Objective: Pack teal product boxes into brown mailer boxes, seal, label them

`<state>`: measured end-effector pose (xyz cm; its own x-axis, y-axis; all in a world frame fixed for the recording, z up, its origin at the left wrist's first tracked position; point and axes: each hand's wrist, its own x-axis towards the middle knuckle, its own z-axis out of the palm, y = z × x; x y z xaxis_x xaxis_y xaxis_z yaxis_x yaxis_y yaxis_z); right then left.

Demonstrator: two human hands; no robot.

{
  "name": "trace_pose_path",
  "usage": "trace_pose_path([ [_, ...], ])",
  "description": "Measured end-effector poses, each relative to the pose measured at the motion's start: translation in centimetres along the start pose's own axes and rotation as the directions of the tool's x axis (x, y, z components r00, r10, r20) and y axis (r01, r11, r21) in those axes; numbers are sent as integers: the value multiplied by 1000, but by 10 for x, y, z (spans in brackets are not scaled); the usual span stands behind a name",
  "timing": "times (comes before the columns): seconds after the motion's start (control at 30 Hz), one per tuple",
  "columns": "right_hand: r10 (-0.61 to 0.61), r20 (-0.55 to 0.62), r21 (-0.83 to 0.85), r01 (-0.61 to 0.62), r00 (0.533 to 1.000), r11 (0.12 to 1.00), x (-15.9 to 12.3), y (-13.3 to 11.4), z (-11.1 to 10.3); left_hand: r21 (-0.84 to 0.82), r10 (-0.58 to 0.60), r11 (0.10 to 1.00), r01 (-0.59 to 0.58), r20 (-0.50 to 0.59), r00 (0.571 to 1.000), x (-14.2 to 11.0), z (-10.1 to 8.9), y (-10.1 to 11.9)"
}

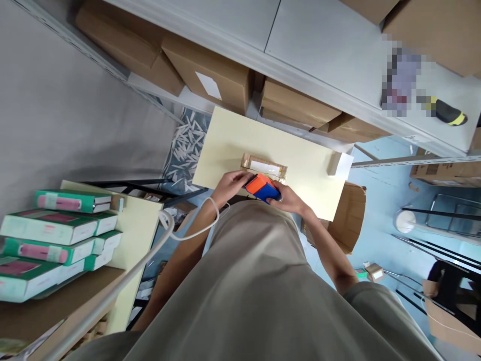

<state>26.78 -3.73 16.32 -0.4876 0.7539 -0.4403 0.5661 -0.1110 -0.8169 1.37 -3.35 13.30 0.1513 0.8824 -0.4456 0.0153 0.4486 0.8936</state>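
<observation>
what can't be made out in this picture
In the head view:
Underside of the orange-blue object: hidden by its top and the right hand.
Any print on the white strip of the brown parcel: too small.
What the pixelated patch covers: blurred.
Left end of the lowest green box: cut off by picture edge.

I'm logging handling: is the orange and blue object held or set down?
Held: the right hand grips the orange and blue object; the left hand is at its dark end.
</observation>
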Motion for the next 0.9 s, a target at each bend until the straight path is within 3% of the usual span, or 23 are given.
trace_pose_path([
  [0.2, -2, 41, -57, 4, 999, 998, 1, -3, -9, -12, -27, 1000, 27, 23, 999, -2, -1, -1],
  [0.43, 8, 0, -179, -7, 1000, 984, 0, -6, -16, -16, 60, 998, -63, -128, 990, -3, -4, -2],
  [0.5, 10, -1, -218, -10, 1000, 976, -2, -6, -18, -7, 48, 999, -49, -84, 995, -6, -5, 2],
  [0.6, -15, -1, -295, 14, 1000, 955, -6, -7, -19, 15, 70, 997, -72, 76, 995, -14, -5, 11],
  [0.67, -66, -23, -363, 53, 998, 930, -10, -6, -18, 39, 138, 989, -144, 118, 983, -22, -3, 20],
  [0.77, -212, -66, -473, 156, 975, 867, -14, -3, -15, 136, 298, 943, -302, 55, 953, -37, 2, 35],
  [0.9, -411, -117, -607, 262, 904, 750, -14, 6, -11, 333, 493, 821, -463, -6, 870, -53, 5, 47],
])
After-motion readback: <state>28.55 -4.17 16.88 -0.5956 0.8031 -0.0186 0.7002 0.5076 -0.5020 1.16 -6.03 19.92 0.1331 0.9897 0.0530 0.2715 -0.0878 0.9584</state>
